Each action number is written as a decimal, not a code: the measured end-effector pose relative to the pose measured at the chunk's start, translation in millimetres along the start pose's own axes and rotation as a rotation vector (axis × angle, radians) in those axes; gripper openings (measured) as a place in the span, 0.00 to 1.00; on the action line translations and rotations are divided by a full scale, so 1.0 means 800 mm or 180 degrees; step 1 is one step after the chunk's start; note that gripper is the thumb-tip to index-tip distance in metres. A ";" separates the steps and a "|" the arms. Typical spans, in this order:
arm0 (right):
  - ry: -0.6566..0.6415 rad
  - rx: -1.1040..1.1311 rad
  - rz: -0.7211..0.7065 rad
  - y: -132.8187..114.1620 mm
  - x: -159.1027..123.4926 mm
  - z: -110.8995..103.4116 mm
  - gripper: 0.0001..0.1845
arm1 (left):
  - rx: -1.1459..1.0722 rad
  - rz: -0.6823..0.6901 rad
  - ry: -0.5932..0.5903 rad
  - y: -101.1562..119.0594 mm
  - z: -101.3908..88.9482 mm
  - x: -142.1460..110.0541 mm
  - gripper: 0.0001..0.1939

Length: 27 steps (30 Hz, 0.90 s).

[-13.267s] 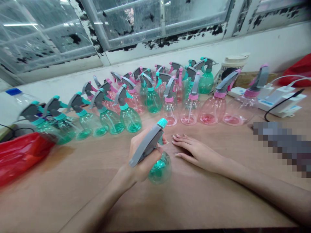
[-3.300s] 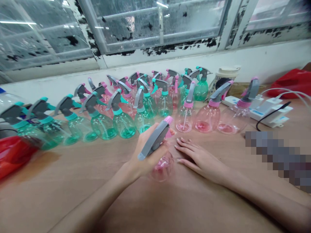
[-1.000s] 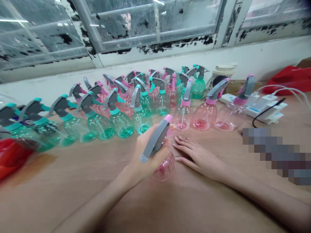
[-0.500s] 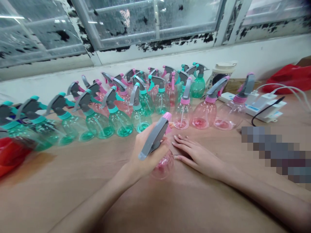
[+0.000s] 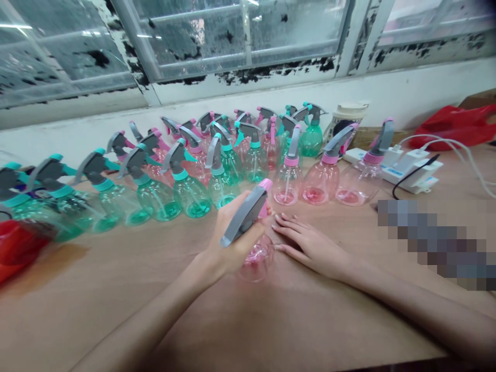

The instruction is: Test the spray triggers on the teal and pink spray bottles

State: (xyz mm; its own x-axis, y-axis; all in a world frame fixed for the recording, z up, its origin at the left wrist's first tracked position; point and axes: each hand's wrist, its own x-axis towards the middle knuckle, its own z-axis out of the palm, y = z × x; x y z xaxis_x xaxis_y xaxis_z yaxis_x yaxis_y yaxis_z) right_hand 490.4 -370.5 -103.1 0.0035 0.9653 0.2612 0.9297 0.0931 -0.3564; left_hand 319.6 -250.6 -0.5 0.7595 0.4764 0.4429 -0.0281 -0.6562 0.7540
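Pink at the nozzle and tinted body, the spray bottle (image 5: 258, 263) sits in your left hand (image 5: 232, 256), fingers wrapped round its neck and trigger, forearm slanting in from the lower left. Your right hand (image 5: 310, 245) lies palm down on the desk (image 5: 333, 320), fingers loosely spread, tips just beside the bottle. Earlier you gripped a green one; now a green bottle (image 5: 222, 185) ends the front green row, and the pink bottles (image 5: 321, 181) alongside number three, not four.
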 end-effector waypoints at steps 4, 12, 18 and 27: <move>-0.0022 -0.0052 -0.0004 0.000 0.001 -0.001 0.29 | -0.0099 0.0128 -0.0017 0.001 -0.002 0.002 0.02; -0.0059 -0.0159 -0.0005 -0.002 -0.005 -0.009 0.30 | -0.0071 -0.0207 0.0111 -0.004 0.001 -0.004 0.03; -0.0068 -0.0286 0.0044 -0.001 -0.019 -0.011 0.31 | -0.0212 -0.0017 0.0026 -0.008 0.003 -0.006 0.02; -0.0204 -0.0506 0.0146 -0.005 -0.029 -0.013 0.34 | -0.0113 0.0117 0.0068 -0.008 0.003 -0.007 0.03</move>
State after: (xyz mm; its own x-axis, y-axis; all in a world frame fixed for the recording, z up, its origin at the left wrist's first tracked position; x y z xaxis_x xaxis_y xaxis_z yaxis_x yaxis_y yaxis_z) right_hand 490.9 -395.6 -98.3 0.0285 0.9817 0.1885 0.9756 0.0138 -0.2189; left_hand 316.9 -250.4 -8.6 0.7435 0.4649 0.4806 -0.0791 -0.6526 0.7536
